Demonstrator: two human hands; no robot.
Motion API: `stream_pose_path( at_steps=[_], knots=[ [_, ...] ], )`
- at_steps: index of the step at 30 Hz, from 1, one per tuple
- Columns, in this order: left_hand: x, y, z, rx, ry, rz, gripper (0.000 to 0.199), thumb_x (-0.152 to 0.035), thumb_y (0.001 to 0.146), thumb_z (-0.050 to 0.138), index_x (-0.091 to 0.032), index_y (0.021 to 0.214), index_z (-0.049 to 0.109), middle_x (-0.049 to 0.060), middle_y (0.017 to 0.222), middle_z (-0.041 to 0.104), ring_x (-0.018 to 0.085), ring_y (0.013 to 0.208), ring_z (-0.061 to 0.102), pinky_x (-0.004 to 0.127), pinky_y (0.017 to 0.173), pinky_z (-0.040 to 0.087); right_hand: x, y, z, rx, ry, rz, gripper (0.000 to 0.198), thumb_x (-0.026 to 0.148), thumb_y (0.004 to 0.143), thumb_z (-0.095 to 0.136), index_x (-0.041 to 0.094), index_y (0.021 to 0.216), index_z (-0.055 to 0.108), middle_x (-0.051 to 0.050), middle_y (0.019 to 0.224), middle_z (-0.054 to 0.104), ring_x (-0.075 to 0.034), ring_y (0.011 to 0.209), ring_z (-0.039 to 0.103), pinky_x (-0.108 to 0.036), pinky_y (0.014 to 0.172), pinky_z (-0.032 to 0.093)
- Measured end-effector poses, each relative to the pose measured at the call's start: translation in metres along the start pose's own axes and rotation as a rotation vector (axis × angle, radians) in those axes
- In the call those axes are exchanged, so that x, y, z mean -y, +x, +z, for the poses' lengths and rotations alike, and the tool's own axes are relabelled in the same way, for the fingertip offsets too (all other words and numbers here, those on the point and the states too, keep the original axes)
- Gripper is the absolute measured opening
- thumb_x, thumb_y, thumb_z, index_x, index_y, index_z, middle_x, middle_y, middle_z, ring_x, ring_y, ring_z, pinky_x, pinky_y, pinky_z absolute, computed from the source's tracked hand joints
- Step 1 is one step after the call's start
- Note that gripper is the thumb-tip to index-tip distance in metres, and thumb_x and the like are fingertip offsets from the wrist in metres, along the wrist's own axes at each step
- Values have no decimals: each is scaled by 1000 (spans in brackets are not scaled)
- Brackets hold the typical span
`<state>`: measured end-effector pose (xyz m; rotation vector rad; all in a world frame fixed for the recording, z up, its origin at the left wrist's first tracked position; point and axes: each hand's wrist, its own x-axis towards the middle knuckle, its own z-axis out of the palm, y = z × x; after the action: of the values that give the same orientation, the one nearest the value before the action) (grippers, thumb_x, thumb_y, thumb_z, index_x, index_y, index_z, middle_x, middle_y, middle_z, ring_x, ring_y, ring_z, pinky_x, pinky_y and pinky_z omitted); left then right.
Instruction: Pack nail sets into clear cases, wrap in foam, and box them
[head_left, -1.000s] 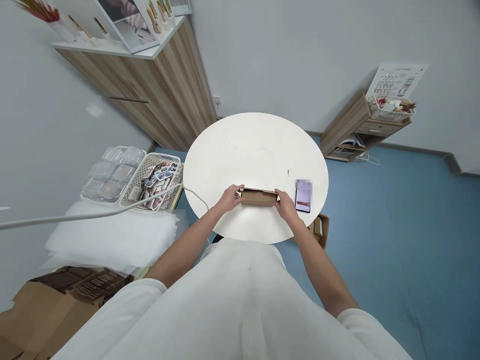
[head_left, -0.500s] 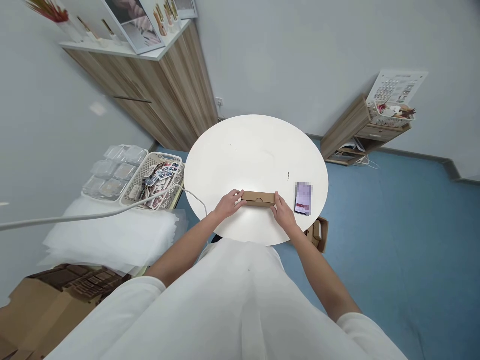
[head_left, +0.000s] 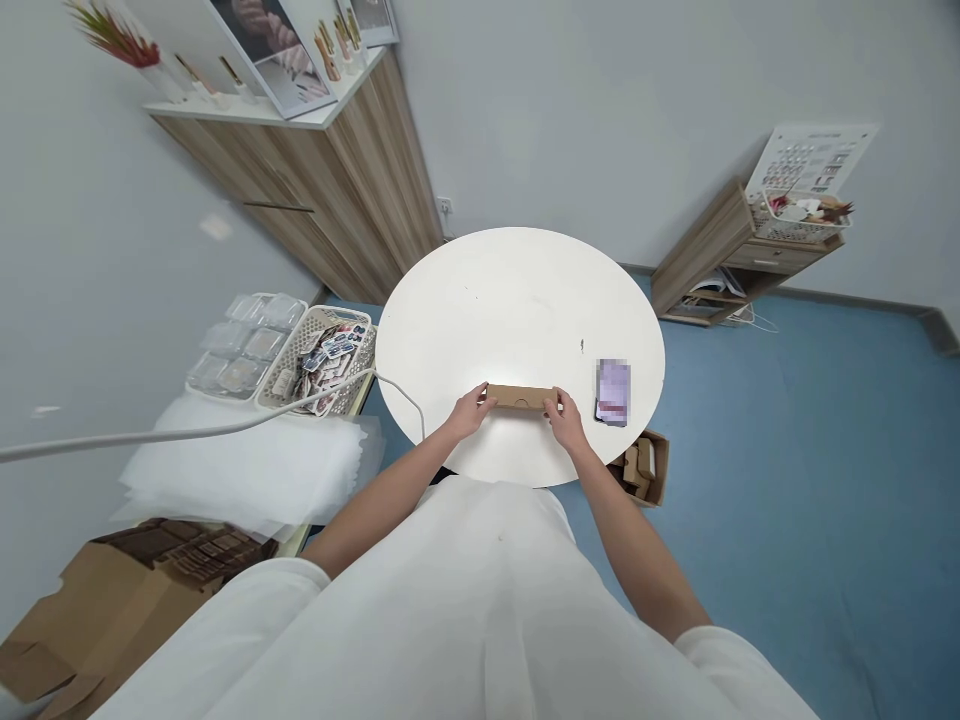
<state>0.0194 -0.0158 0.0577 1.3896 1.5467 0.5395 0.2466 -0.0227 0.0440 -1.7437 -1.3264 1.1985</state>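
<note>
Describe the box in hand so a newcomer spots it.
Find the white table. On its near half, the left hand and right hand hold a slim cardboard box by its ends. Its lid looks shut, unlike the open carton below the table's right edge.

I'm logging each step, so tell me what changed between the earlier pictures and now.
The narrow brown cardboard box, open a second ago, is now closed, its lid down. Nothing was visibly taken hold of or let go: the left grip and right grip stay at its two ends. The rectangular purple-screened phone stays on the white rounded tabletop.
</note>
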Motion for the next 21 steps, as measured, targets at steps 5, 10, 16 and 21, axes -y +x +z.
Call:
stream_pose_path(
  at_steps=[5, 10, 16, 21],
  knots=[
    [-2, 0, 0, -4, 100, 17, 54, -44, 86, 40, -16, 132, 39, 10, 106, 64, 21, 98, 59, 33, 85, 42, 5, 2, -6, 57, 68, 33, 52, 46, 78, 48, 20, 123, 45, -10, 115, 53, -14, 74, 59, -34, 76, 48],
    [4, -1, -5, 16, 94, 39, 55, -42, 86, 40, -17, 135, 34, 10, 117, 59, 20, 104, 55, 31, 87, 41, 5, -10, 2, -25, 37, -5, 52, 45, 77, 49, 21, 124, 47, -10, 115, 56, -17, 80, 59, -35, 78, 47],
    [30, -14, -16, -12, 76, 88, 52, -30, 83, 47, -20, 133, 33, 10, 121, 55, 19, 104, 55, 31, 83, 45, -9, -39, 35, -158, -50, -124, 49, 38, 78, 50, 20, 124, 48, -9, 116, 58, -21, 97, 56, -36, 83, 45],
    [51, -25, -22, -53, 129, 70, 45, -20, 81, 47, -22, 125, 38, 8, 112, 61, 19, 99, 59, 34, 84, 45, -12, -56, 61, -135, -118, -77, 45, 31, 76, 51, 22, 119, 50, -6, 110, 62, -20, 98, 57, -37, 87, 44]
  ],
)
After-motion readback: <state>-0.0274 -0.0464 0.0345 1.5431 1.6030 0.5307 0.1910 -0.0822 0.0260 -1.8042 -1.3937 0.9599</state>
